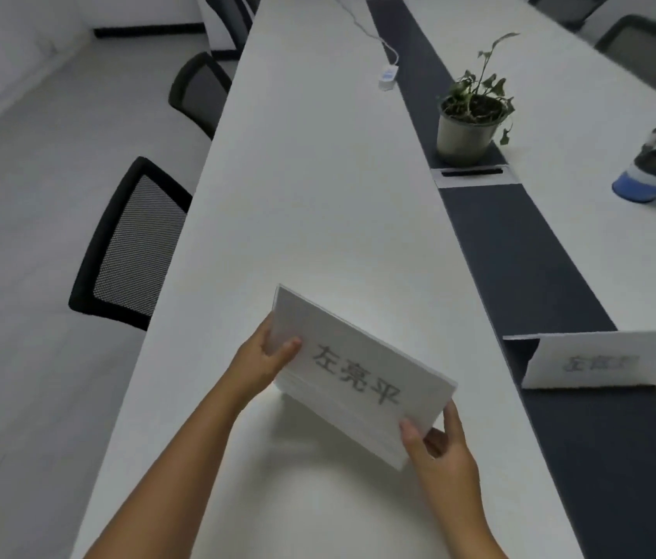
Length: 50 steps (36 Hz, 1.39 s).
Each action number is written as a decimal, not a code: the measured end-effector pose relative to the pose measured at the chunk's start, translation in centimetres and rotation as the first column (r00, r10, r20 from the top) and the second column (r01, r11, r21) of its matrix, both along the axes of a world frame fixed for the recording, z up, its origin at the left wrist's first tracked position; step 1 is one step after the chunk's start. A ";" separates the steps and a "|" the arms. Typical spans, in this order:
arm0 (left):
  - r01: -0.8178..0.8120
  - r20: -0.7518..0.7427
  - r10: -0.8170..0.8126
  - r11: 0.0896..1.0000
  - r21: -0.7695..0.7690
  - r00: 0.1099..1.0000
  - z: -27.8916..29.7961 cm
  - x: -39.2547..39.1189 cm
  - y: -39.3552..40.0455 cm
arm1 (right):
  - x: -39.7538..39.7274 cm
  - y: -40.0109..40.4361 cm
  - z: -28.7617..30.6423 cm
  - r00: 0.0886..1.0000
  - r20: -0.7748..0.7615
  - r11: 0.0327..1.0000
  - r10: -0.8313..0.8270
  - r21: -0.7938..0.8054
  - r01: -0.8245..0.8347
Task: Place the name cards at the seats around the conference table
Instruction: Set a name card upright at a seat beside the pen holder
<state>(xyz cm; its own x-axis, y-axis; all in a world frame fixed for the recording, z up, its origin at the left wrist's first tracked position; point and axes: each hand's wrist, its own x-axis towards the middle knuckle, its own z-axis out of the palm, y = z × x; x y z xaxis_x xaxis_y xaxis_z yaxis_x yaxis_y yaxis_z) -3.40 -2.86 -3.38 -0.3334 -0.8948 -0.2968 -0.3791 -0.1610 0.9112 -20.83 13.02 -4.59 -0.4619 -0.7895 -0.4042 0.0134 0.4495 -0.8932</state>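
Observation:
I hold a white name card [358,373] with dark printed characters just above the white conference table [310,195], tilted with its face toward me. My left hand [266,357] grips its left end, thumb on the front. My right hand [439,449] pinches its lower right corner. A second name card [600,363] stands folded on the table at the right, straddling the dark centre strip [520,244]. A black mesh chair [133,244] stands at the table's left edge, level with the card's far side.
A potted plant [467,127] sits on the centre strip. At the right stands a blue pen holder [641,179] with pens. A white cable with a small box [387,74] runs along the table. More chairs [197,92] line both sides.

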 end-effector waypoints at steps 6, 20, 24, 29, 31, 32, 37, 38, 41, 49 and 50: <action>0.158 -0.003 -0.158 0.987 0.023 0.987 0.1 1.0 -0.5 | 0.0 -0.3 0.1 0.996 0.015 0.996 -0.090 -0.021 0.090; 0.017 -0.112 -0.004 0.993 0.118 0.994 0.5 1.0 6.7 | -4.7 2.6 1.1 0.977 0.188 0.992 0.103 -0.088 -0.088; 0.119 -0.096 -0.108 0.987 0.111 0.990 1.4 -1.4 9.5 | -5.9 8.1 1.7 0.975 0.220 0.994 -0.019 -0.099 0.042; 0.333 -0.100 -0.322 0.934 0.128 0.941 1.5 -7.7 12.9 | -8.5 16.1 2.1 0.940 0.201 0.948 -0.275 -0.108 0.300; 0.406 -0.104 -0.394 0.904 0.133 0.913 1.4 -10.9 14.4 | -9.9 19.2 2.0 0.905 0.204 0.911 -0.373 -0.105 0.399; 0.443 -0.102 -0.432 0.887 0.130 0.896 1.4 -12.5 15.3 | -10.6 20.8 1.9 0.885 0.202 0.888 -0.421 -0.108 0.447; 0.643 -0.109 -0.634 0.755 0.125 0.765 1.0 -21.9 21.1 | -14.5 29.5 1.0 0.755 0.200 0.747 -0.624 -0.132 0.652; 0.683 -0.116 -0.673 0.721 0.119 0.730 0.7 -23.8 22.5 | -15.5 31.4 0.7 0.731 0.206 0.722 -0.651 -0.128 0.679; 0.763 -0.133 -0.751 0.636 0.115 0.647 0.1 -29.7 27.4 | -18.8 37.4 -0.4 0.665 0.196 0.660 -0.721 -0.099 0.745; 0.817 -0.173 -0.800 0.547 0.183 0.575 -1.6 -42.5 38.4 | -29.4 49.4 -0.3 0.626 0.165 0.623 -0.762 -0.079 0.778; 0.815 -0.171 -0.799 0.548 0.187 0.577 -1.9 -44.0 39.2 | -31.0 50.2 -0.4 0.633 0.165 0.630 -0.756 -0.078 0.773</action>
<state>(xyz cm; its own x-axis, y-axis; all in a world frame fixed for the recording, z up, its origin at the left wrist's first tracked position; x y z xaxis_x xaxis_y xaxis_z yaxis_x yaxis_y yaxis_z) -47.36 36.34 -5.31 -0.9051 -0.1510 -0.3975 -0.4006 -0.0107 0.9162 -51.82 63.18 -4.96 -0.8845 -0.2197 -0.4116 0.3955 0.1152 -0.9112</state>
